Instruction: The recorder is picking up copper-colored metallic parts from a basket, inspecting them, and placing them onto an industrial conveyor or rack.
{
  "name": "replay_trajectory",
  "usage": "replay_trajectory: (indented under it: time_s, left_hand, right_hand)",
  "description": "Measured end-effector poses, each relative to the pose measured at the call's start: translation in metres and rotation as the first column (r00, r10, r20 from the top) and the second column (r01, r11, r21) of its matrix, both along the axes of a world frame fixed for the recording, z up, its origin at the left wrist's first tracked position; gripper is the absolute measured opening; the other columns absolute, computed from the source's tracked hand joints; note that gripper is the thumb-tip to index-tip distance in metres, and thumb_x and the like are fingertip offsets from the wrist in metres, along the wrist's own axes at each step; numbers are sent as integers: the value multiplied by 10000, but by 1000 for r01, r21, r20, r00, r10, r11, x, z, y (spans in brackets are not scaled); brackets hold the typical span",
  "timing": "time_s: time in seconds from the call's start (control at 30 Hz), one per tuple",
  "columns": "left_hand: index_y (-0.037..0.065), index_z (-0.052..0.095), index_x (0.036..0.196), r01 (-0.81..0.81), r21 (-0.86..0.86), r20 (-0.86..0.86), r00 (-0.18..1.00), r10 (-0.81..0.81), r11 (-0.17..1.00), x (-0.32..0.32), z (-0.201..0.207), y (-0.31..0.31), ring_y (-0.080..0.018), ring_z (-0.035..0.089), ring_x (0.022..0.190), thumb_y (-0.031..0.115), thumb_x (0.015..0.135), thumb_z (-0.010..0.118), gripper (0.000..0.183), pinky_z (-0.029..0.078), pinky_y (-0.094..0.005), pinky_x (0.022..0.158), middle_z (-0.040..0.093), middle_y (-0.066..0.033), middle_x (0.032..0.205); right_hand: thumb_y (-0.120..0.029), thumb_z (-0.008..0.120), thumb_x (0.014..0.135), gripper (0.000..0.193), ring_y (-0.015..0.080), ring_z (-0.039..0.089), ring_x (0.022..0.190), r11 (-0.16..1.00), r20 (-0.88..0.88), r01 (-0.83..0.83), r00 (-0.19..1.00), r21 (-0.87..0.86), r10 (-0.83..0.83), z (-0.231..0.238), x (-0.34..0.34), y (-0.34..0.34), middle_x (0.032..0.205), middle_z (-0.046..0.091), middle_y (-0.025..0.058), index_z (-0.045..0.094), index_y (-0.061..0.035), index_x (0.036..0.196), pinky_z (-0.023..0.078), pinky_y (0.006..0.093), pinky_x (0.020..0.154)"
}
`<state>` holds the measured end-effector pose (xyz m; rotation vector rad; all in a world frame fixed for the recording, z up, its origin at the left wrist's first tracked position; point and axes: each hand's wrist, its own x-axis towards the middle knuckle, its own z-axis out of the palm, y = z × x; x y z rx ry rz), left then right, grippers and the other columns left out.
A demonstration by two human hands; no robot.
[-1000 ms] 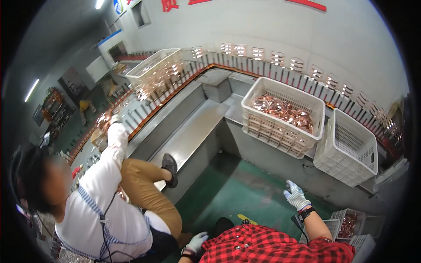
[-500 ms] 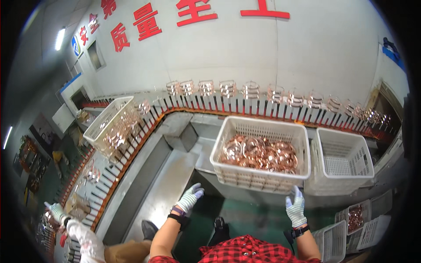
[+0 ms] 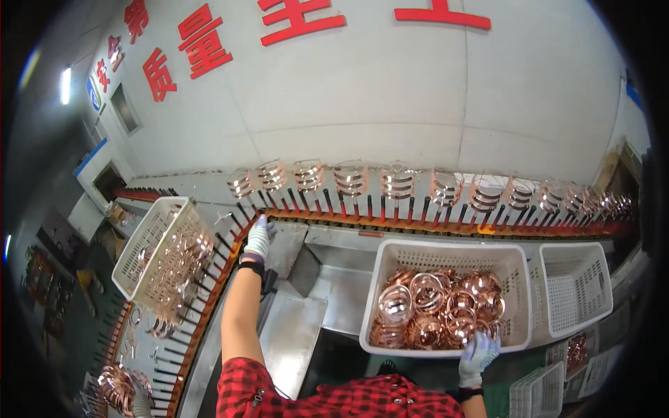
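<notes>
A striped white work glove covers my left hand (image 3: 258, 240), which reaches out at the curved edge of the peg conveyor (image 3: 245, 245). Its fingers point forward, with nothing visible in them. My right hand (image 3: 479, 359), gloved as well, is at the near right rim of a white plastic basket (image 3: 524, 292). Those fingers extend over the rim beside the shiny copper-coloured coils (image 3: 426, 292) heaped inside, and no coil is seen in their grip. Behind the basket, a row of ringed copper coils (image 3: 350, 180) stands on the conveyor's far stretch.
Another white basket (image 3: 575, 289) stands at the right, with stacked crates (image 3: 536, 393) below it. At left, a tilted white basket (image 3: 136, 254) of coils rests over the pegs. A co-worker's gloved hand (image 3: 141, 403) is beside copper coils (image 3: 117, 386). A metal ledge (image 3: 296, 334) lies between.
My left hand has moved forward and left to the conveyor edge. My right hand has come to the basket rim. The view has shifted, and the co-worker's hand is now beside coils.
</notes>
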<state>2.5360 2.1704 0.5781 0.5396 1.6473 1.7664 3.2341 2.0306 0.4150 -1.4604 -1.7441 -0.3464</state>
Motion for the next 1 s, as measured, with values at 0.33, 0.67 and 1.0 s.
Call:
replay_trajectory:
  time_s: [0.33, 0.67, 1.0]
  left_hand:
    - [126, 402, 1469, -39, 54, 214, 976, 27, 998, -154, 29, 106, -338, 460, 1296, 808, 886, 311, 901, 374, -479, 1071, 510, -122, 1434]
    - [118, 452, 1433, 14, 40, 281, 959, -24, 999, -280, 50, 154, -309, 486, 1309, 335, 1035, 286, 482, 346, -434, 1096, 518, -76, 1444]
    - [27, 450, 1432, 482, 483, -642, 763, -79, 731, -128, 131, 76, -184, 591, 1050, 13, 932, 603, 523, 492, -304, 908, 624, -95, 1202]
  right_hand:
    - [-159, 464, 913, 277, 313, 583, 994, 965, 65, 75, 996, -251, -60, 8, -7, -16, 1023, 620, 143, 588, -36, 1128, 305, 587, 1112]
    - [-133, 483, 918, 198, 360, 571, 931, 914, 47, 296, 954, -278, -295, 1, -29, -26, 891, 608, 154, 638, -48, 1007, 216, 598, 1170]
    - [-131, 477, 922, 207, 365, 572, 947, 889, 126, 334, 942, -312, -310, -12, -19, -32, 901, 614, 168, 646, -52, 1010, 253, 588, 1151]
